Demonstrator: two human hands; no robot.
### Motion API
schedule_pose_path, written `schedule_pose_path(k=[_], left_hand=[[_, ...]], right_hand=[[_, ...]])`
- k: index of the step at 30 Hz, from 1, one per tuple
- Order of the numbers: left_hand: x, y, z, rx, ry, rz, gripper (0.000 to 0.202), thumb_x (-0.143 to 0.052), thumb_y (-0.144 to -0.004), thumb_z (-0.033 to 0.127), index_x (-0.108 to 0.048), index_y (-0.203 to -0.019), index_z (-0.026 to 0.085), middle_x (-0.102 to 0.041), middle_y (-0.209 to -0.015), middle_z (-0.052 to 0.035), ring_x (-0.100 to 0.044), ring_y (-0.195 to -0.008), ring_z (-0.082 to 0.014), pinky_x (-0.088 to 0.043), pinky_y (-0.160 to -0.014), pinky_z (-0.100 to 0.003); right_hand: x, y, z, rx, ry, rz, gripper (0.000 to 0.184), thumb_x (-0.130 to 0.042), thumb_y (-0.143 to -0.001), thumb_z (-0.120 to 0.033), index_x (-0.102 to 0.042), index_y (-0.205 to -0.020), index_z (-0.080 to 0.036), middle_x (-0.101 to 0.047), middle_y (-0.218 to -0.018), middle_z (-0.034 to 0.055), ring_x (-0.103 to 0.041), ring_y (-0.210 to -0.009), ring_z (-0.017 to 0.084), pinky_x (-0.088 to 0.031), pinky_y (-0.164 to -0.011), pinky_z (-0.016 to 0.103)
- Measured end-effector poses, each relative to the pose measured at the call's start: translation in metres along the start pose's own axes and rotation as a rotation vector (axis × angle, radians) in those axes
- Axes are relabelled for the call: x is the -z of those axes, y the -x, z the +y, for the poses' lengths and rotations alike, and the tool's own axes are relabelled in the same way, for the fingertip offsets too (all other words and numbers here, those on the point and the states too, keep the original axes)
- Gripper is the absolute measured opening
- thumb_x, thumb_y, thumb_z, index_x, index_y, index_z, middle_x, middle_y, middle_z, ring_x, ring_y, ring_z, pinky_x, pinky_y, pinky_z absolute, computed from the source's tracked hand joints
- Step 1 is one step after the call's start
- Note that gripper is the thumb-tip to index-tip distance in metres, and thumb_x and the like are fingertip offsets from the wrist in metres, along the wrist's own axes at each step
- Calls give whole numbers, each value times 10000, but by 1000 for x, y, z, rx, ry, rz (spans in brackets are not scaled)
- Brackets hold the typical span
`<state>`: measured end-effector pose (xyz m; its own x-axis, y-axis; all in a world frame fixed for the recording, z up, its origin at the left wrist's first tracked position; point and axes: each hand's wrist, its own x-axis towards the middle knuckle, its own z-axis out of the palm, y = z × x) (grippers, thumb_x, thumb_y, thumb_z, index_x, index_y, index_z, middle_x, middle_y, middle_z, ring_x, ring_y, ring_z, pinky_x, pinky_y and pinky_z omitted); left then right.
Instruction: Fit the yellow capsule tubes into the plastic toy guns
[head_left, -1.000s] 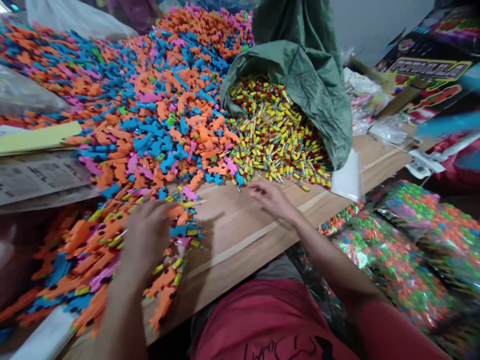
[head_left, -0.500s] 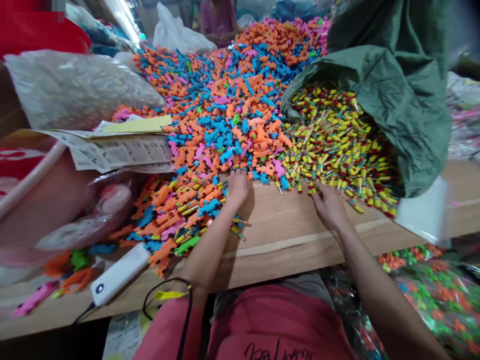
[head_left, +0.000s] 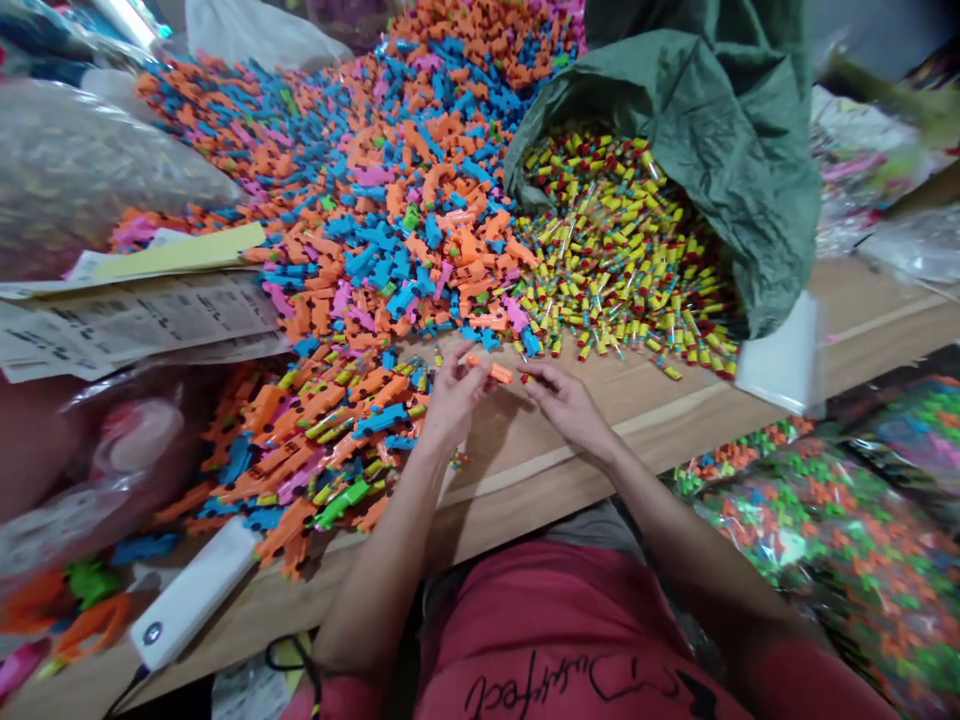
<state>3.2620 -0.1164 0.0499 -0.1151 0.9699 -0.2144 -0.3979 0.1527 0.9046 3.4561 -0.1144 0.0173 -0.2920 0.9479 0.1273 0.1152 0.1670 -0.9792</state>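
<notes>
1. Nearest, at the bottom centre, a red T-shirt (head_left: pixel 555 630) with black lettering is cut off by the frame edge.
2. The left hand (head_left: pixel 454 395) stands at the centre of the frame, its fingers (head_left: pixel 466 362) closed on an orange plastic toy piece (head_left: pixel 492 371). Those fingers hide part of the piece, so its full shape is hard to make out.
3. The right hand (head_left: pixel 570 405) is just beside it, fingers (head_left: pixel 534 372) curled and nearly closed, their tips at the piece's right end. Whether they grip it or something smaller cannot be told.
4. Both hands hover above a wooden counter (head_left: pixel 660 440).
5. Left of the hands lies a heap of orange, blue and green plastic toy guns (head_left: pixel 300 430), many with yellow tubes. A white power bank (head_left: pixel 193 592) sits at its lower left.
6. Farther left are newspaper sheets (head_left: pixel 135 320) under a yellow card (head_left: pixel 180 252).
7. At lower right, clear bags of colourful pieces (head_left: pixel 825 560) sit below the counter's edge.
8. Farthest, a large pile of orange, blue and pink pieces (head_left: pixel 360 200) fills the upper middle, beside yellow-and-red tubes (head_left: pixel 622 250) spilling from a green woven sack (head_left: pixel 675 150).
</notes>
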Motion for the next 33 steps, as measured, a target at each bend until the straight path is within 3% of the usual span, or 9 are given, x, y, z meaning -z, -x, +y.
schedule_pose_path(k=[4, 9, 22, 27, 33], left_hand=[[-4, 12, -6, 49, 77, -58, 584, -931, -687, 371, -607, -1143, 203, -701, -832, 21, -679, -737, -125, -554, -730, -267], [0, 17, -14, 18, 101, -89, 560, -951, -669, 427, -557, -1005, 213, -705, -855, 19, -673, -736, -112, -544, -705, -237], [-1, 25, -17, -129, -26, -22, 410, -864, -743, 454, -595, -940, 216, -635, -781, 37, -606, -697, -105, -480, -677, -225], [-1, 31, -11, -157, -142, -36, 327, -793, -820, 441, -595, -958, 220, -618, -785, 32, -581, -706, -114, -471, -700, -238], [3, 32, 0, -217, -298, -105, 238, -739, -865, 399, -598, -934, 220, -589, -786, 25, -555, -718, -132, -456, -711, -253]], right_hand=[[-1, 5, -4, -69, -93, -2, 386, -694, -945, -483, -746, -1237, -234, -735, -1256, 69, -662, -1149, 240, -508, -1049, 405], [3, 8, -11, -82, -136, 8, 374, -715, -924, -486, -773, -1195, -235, -749, -1206, 59, -680, -1082, 233, -541, -988, 392], [-4, 12, -12, -109, -151, 14, 393, -762, -865, -463, -778, -1182, -231, -762, -1185, 65, -684, -1064, 229, -546, -984, 384], [-5, 13, -13, -219, -193, -48, 452, -746, -858, -465, -757, -1230, -209, -782, -1042, 51, -695, -895, 203, -572, -826, 345], [-2, 13, -21, -256, -183, -96, 449, -718, -864, -487, -759, -1195, -186, -744, -858, 28, -644, -744, 170, -509, -675, 284]])
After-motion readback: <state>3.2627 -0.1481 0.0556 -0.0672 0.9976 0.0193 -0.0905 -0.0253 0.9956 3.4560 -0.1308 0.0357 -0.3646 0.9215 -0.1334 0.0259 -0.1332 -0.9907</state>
